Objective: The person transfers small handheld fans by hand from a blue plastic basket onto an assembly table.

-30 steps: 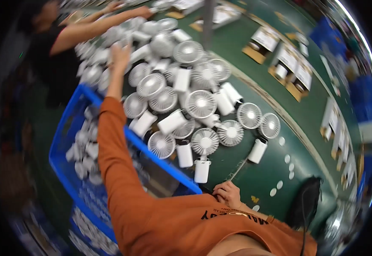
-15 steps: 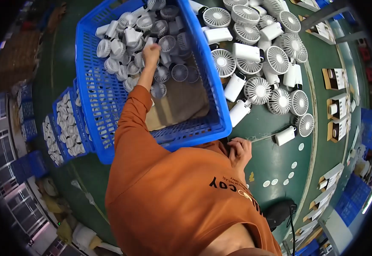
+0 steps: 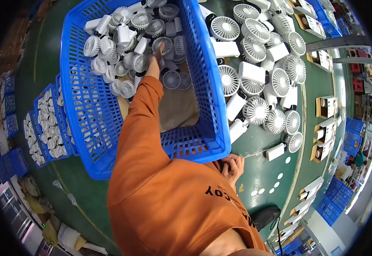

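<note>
A large blue plastic basket point(image 3: 151, 164) stands in front of me, its far half piled with small white handheld fans point(image 3: 141, 20). My left hand point(image 3: 155, 62) reaches deep into it, seen edge-on with its fingers stretched out beside a round fan head point(image 3: 162, 45). Nothing shows in its grasp. Brown cardboard point(image 3: 177, 109) covers part of the basket's bottom on the near side. Below the basket's near right corner, my right hand point(image 3: 233, 165) is low by my body with its fingers curled. Whatever it might hold is hidden.
More white fans point(image 3: 256, 110) lie heaped on the green floor right of the basket. One single fan point(image 3: 276, 151) lies nearer me. Open boxes point(image 3: 325, 106) line the far right. Blue crates of white parts point(image 3: 51, 123) stand at left. Small white discs point(image 3: 261, 190) dot the floor.
The view has shifted, so the basket appears farther left and lower. My left hand's curled fingers have straightened among the fans. My right hand remains curled by the basket's corner.
</note>
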